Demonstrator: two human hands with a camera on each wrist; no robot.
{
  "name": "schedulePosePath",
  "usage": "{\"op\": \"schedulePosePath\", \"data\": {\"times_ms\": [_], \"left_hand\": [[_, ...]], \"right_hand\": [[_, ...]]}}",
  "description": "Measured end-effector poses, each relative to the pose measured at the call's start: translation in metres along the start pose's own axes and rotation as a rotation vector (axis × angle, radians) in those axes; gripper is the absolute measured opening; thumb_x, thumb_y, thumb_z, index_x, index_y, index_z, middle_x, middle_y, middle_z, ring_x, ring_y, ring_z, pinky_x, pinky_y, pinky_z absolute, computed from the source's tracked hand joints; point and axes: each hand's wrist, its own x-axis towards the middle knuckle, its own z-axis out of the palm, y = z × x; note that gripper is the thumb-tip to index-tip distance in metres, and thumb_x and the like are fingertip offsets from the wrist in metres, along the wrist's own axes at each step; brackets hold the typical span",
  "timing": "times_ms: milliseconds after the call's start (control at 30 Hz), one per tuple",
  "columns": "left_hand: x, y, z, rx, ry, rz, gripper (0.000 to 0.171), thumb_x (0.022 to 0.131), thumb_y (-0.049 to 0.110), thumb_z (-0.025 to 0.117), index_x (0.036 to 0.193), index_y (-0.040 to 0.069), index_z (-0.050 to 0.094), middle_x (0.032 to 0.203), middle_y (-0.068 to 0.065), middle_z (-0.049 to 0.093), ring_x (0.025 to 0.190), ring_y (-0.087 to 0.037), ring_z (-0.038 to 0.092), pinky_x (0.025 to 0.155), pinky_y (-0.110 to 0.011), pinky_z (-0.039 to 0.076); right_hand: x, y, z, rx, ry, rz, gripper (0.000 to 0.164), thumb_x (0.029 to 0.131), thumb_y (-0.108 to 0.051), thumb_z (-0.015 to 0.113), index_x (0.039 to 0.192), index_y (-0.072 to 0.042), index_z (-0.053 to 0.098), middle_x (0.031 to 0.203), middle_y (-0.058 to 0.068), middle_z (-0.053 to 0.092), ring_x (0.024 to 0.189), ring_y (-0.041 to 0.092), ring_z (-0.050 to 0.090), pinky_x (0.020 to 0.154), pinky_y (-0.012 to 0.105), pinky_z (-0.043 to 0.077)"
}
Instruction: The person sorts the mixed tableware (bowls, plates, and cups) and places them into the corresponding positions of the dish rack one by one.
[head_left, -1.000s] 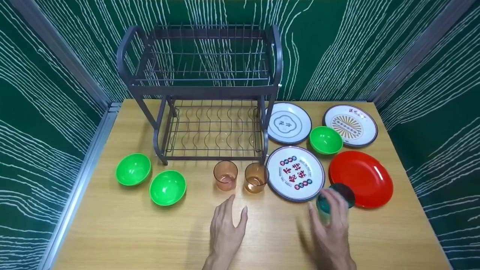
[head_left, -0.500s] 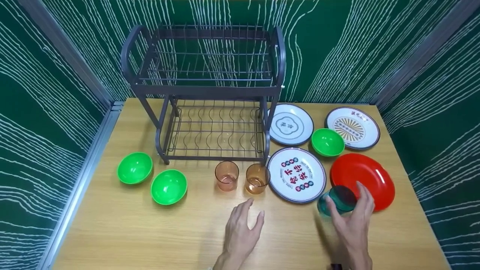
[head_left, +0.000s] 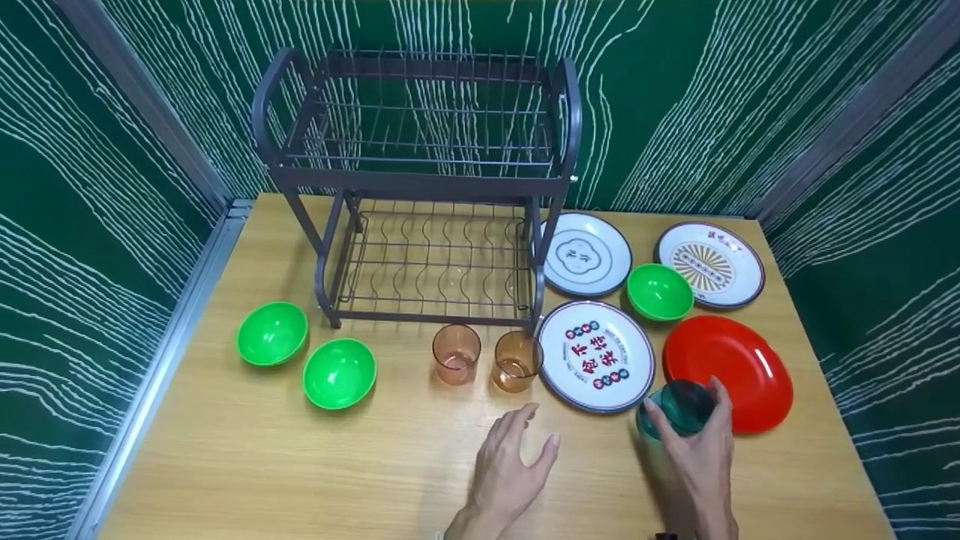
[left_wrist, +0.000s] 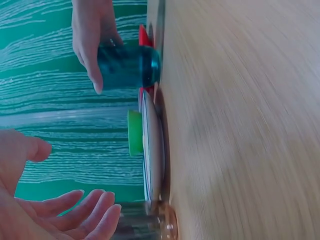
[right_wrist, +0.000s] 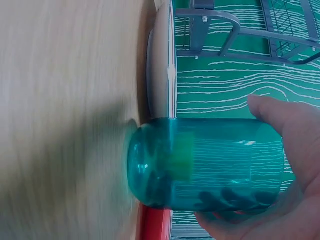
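Observation:
My right hand [head_left: 701, 442] holds a teal glass [right_wrist: 215, 165] near its rim, thumb on one side and fingers on the other. The glass is upright, its base at the tabletop, between a red plate [head_left: 739, 367] and a white plate with red characters [head_left: 592, 352]. My left hand [head_left: 510, 469] holds nothing; its fingers are spread loosely and the thumb stands apart. Just beyond it are an amber glass [head_left: 516, 367] and a pinkish glass [head_left: 456, 356], both upright on the table. In the left wrist view, the teal glass [left_wrist: 125, 67] stands beyond my left hand [left_wrist: 55, 200].
A dark two-tier dish rack [head_left: 427, 184] stands at the back. Two green bowls [head_left: 272, 334] are at the left. Right of the rack lie a white plate with a grey motif [head_left: 585, 255], a plate with a sunburst [head_left: 712, 262] and a green bowl [head_left: 660, 292] between them.
My right hand has come around the teal glass and now grips it. My left hand has shifted right and slightly nearer. The whole head view has shifted a little.

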Motion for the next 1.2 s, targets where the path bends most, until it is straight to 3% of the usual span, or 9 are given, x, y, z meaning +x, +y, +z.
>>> {"op": "schedulePosePath", "data": {"times_ms": [133, 300, 633, 833, 1033, 1200], "left_hand": [[0.000, 0.003, 0.005, -0.020, 0.000, 0.029, 0.043, 0.096, 0.031, 0.073, 0.131, 0.008, 0.064, 0.114, 0.000, 0.069, 0.100, -0.015, 0.065, 0.085, -0.030, 0.057], [0.003, 0.007, 0.007, -0.046, -0.028, 0.014, 0.043, 0.097, 0.032, 0.071, 0.132, 0.008, 0.063, 0.116, 0.000, 0.069, 0.103, -0.014, 0.065, 0.088, -0.031, 0.057], [0.005, 0.012, 0.009, -0.062, -0.062, 0.038, 0.051, 0.094, 0.035, 0.075, 0.135, 0.009, 0.061, 0.128, -0.001, 0.063, 0.117, -0.016, 0.059, 0.100, -0.034, 0.052], [-0.002, 0.016, 0.008, -0.083, -0.169, 0.018, 0.067, 0.093, 0.053, 0.072, 0.144, 0.013, 0.053, 0.136, -0.001, 0.056, 0.126, -0.017, 0.053, 0.106, -0.038, 0.048], [0.002, 0.016, 0.007, -0.064, -0.261, -0.031, 0.080, 0.090, 0.061, 0.071, 0.153, 0.019, 0.044, 0.147, 0.001, 0.050, 0.136, -0.017, 0.048, 0.112, -0.042, 0.044], [0.005, 0.014, 0.005, -0.066, -0.329, -0.078, 0.089, 0.086, 0.061, 0.076, 0.156, 0.020, 0.040, 0.152, 0.002, 0.046, 0.137, -0.017, 0.045, 0.113, -0.042, 0.044]], "right_hand": [[-0.002, 0.001, 0.000, -0.019, 0.002, -0.011, 0.099, 0.089, -0.041, 0.081, 0.159, -0.004, 0.023, 0.156, 0.026, 0.034, 0.138, 0.044, 0.035, 0.110, 0.068, 0.038], [-0.008, -0.003, -0.001, -0.018, 0.007, -0.020, 0.093, 0.089, -0.040, 0.081, 0.156, -0.003, 0.029, 0.150, 0.025, 0.040, 0.134, 0.043, 0.039, 0.107, 0.068, 0.041], [-0.031, -0.028, 0.001, -0.019, -0.011, -0.064, 0.092, 0.086, -0.040, 0.084, 0.153, -0.002, 0.035, 0.150, 0.025, 0.043, 0.132, 0.042, 0.042, 0.107, 0.067, 0.042], [-0.052, -0.046, 0.005, -0.024, -0.078, -0.062, 0.093, 0.085, -0.042, 0.085, 0.153, -0.002, 0.036, 0.150, 0.023, 0.044, 0.131, 0.042, 0.044, 0.108, 0.066, 0.042], [-0.064, -0.064, 0.013, 0.019, -0.201, -0.075, 0.099, 0.084, -0.054, 0.081, 0.157, -0.008, 0.032, 0.153, 0.021, 0.042, 0.135, 0.041, 0.041, 0.110, 0.065, 0.040], [-0.070, -0.077, 0.020, 0.094, -0.277, -0.114, 0.090, 0.085, -0.045, 0.083, 0.154, -0.011, 0.036, 0.152, 0.019, 0.045, 0.134, 0.039, 0.044, 0.109, 0.062, 0.043]]}}
